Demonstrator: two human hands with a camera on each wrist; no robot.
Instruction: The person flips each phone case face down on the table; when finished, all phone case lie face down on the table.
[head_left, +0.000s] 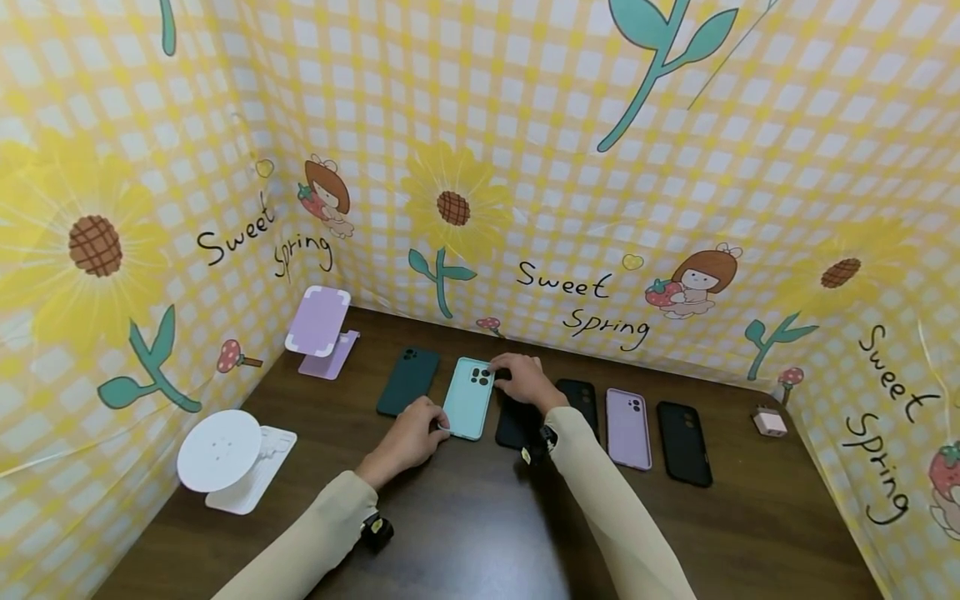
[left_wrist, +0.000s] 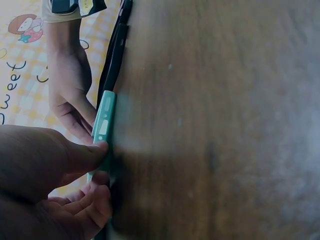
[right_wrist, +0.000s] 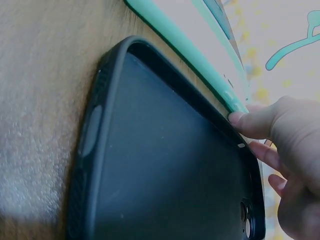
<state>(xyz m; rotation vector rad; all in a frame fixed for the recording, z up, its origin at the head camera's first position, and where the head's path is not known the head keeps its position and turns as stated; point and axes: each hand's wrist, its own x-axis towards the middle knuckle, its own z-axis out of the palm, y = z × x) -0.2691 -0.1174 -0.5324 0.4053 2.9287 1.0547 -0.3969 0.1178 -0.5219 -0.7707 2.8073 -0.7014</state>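
The mint case is lying on the tabletop with its camera end far, sitting between the green case on its left and the black case on its right. The left hand is pinching the near left corner between thumb and curled fingers, while the right hand is pinching the far right corner. Both hands are holding only slim edges at opposite corners, so the likeliest trouble is a slip: if one is pulling harder than the other, the mint case could be twisting loose or swinging into its neighbours. The right side is looking riskier, since the black case is lying just beside it, partly beneath the right hand, and the spare fingers are hanging close to its far end; they could be catching its raised rim and dragging it askew. The wrist camera is showing over its near end and could be nudging it toward the second black case. On the left, the green case is lying slightly apart, making a bump there seem less probable.
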